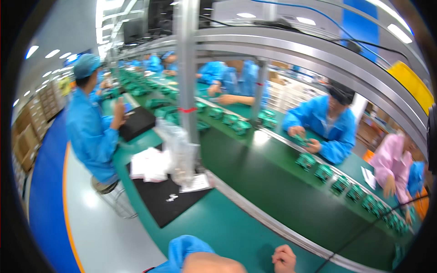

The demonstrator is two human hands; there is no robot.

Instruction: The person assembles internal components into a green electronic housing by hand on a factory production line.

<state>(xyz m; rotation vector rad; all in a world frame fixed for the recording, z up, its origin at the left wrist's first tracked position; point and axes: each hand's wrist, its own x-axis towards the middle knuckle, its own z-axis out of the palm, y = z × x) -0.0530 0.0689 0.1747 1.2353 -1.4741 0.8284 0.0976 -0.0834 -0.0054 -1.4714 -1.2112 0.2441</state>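
Mat [159, 207] left of hand [283, 260], green tabletop [227, 227] between

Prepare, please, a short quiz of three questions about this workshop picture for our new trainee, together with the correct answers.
1. Multiple choice: what colour is the mat beneath the small white pieces?
A) yellow
B) black
C) red

2. True or false: the co-worker at the far left, beside the long bench, wears a pink top.

3. Complete the sentence: near the lower edge, the camera wearer's curled hand shows against a surface that is ____.

Key:
1. B, black.
2. False; the top is blue.
3. Green.
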